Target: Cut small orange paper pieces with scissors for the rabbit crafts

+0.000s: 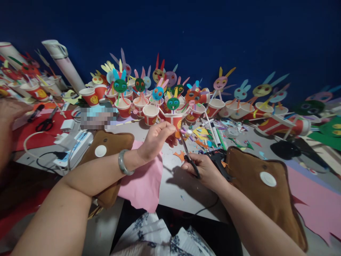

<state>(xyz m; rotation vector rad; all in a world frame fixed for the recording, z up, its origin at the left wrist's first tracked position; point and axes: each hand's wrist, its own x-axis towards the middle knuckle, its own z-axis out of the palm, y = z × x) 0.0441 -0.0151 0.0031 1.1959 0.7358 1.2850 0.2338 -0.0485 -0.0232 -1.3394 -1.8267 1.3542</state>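
My left hand point(159, 139) is closed in a pinch, with a small piece of orange paper point(177, 134) at its fingertips. My right hand point(204, 170) grips a pair of scissors point(185, 146), whose blades point up and away from me. The blade tips are close to the orange paper; whether they touch it I cannot tell. Just behind my hands stands a red and white paper cup point(170, 118) with a green rabbit-eared paper face point(173, 103) above it. An orange paper scrap point(180, 155) lies on the table below the blades.
Several paper cups with coloured rabbit faces line the back, before a blue wall. Brown pouches point(255, 177) flank my arms. Pink paper point(145, 177) lies under my left wrist. A power strip point(74, 149), black scissors point(45, 122) and another person's arm point(7, 121) are at left.
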